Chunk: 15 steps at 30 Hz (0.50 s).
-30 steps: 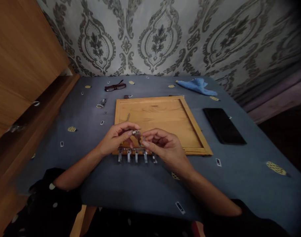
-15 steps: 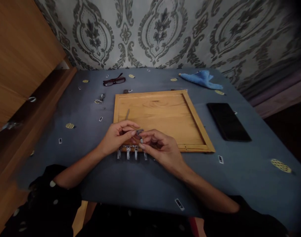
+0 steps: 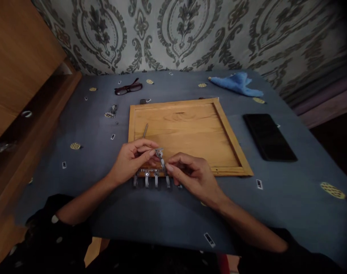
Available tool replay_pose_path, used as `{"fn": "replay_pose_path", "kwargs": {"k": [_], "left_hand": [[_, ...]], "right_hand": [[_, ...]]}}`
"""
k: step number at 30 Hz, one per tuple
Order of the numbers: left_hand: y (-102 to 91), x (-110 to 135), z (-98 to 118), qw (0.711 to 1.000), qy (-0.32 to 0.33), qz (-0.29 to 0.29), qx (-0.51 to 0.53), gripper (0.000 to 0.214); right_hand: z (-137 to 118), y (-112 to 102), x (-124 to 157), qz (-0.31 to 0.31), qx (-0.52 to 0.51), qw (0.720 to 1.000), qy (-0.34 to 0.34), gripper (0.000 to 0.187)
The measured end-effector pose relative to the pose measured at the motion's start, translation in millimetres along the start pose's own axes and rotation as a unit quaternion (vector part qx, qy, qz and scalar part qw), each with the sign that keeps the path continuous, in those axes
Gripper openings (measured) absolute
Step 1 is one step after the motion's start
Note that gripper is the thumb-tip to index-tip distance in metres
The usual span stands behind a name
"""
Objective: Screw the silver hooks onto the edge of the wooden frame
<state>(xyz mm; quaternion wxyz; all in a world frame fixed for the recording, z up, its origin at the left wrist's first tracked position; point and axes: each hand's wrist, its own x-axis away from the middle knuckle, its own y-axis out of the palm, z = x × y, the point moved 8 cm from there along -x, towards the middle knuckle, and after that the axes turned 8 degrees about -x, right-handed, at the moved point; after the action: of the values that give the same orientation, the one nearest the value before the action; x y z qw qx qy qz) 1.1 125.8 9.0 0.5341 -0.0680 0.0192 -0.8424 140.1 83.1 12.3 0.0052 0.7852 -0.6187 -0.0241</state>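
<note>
My left hand (image 3: 133, 158) is closed, thumb and index finger pinching a small silver metal hook (image 3: 161, 155) by its upper end. The fingers of my right hand (image 3: 192, 173) are closed at the hook's lower end. A thin metal shaft (image 3: 145, 130) sticks up behind my left hand; its lower end is hidden, so I cannot tell whether it is held. Below both hands lies a framed wooden board (image 3: 190, 129), with several similar metal hooks (image 3: 156, 179) along its near edge.
Brown-framed glasses (image 3: 129, 88) and a little pile of metal parts (image 3: 112, 111) are at the left of the blue patterned tablecloth (image 3: 87, 125). A blue cloth (image 3: 237, 84) and a black phone (image 3: 269, 137) lie to the right. A wooden cabinet (image 3: 22, 57) borders the left side.
The hook now shows more fully between my hands, and my right fingers have shifted down and right along it. The camera view has moved slightly.
</note>
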Motion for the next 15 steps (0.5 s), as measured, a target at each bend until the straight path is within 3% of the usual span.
{"fn": "replay_pose_path", "kwargs": {"k": [5, 9, 11, 15], "left_hand": [[3.9, 2, 3, 1.000, 0.007, -0.007, 0.004, 0.024], [5.7, 4, 20, 0.998, 0.044, 0.008, -0.048, 0.025], [5.6, 6, 32, 0.994, 0.071, 0.024, -0.079, 0.026], [8.2, 8, 44, 0.984, 0.092, 0.027, -0.149, 0.027]], "right_hand": [[9, 7, 1, -0.033, -0.009, 0.999, 0.020, 0.014], [-5, 6, 0, -0.048, -0.040, 0.998, 0.017, 0.024], [-15, -3, 1, -0.025, -0.069, 0.997, 0.008, 0.031], [-24, -37, 18, 0.078, -0.109, 0.991, -0.024, 0.035]]}}
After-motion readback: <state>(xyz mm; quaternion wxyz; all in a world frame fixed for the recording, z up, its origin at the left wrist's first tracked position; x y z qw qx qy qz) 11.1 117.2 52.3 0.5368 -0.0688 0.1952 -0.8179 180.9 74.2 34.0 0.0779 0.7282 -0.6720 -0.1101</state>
